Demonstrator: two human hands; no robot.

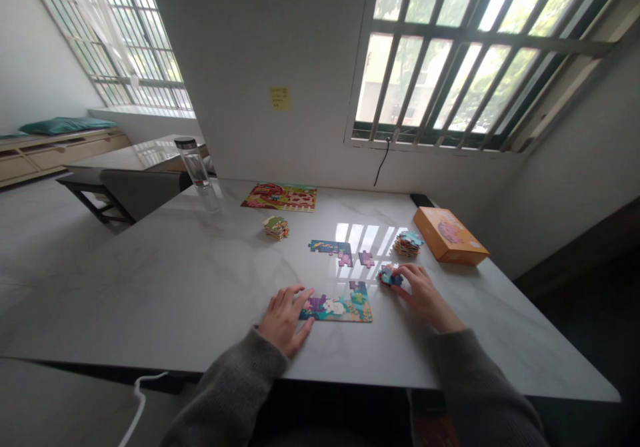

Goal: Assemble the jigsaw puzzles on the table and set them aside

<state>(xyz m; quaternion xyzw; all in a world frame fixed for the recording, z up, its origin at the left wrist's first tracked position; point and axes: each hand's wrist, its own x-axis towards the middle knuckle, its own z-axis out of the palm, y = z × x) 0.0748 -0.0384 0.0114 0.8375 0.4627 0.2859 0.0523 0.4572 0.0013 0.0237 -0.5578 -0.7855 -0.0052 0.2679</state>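
My left hand (286,317) lies on the table with fingers apart, its fingertips at the left end of a joined strip of jigsaw puzzle (335,307) that shows a white rabbit. Thumb and fingers of my right hand (423,293) close on a blue puzzle piece (389,275) at a small pile; whether it is lifted off the pile I cannot tell. Farther back lies another joined section (330,247), dark blue and purple. Beside it is a single purple piece (367,259), apart from the rest.
A stack of puzzle pieces (408,243) stands near an orange box (450,235) at the right. Another stack (276,227) sits at the left, before a colourful farm picture (280,197). A clear bottle (194,163) stands at the table's far left edge. A white cable (140,400) hangs below the front.
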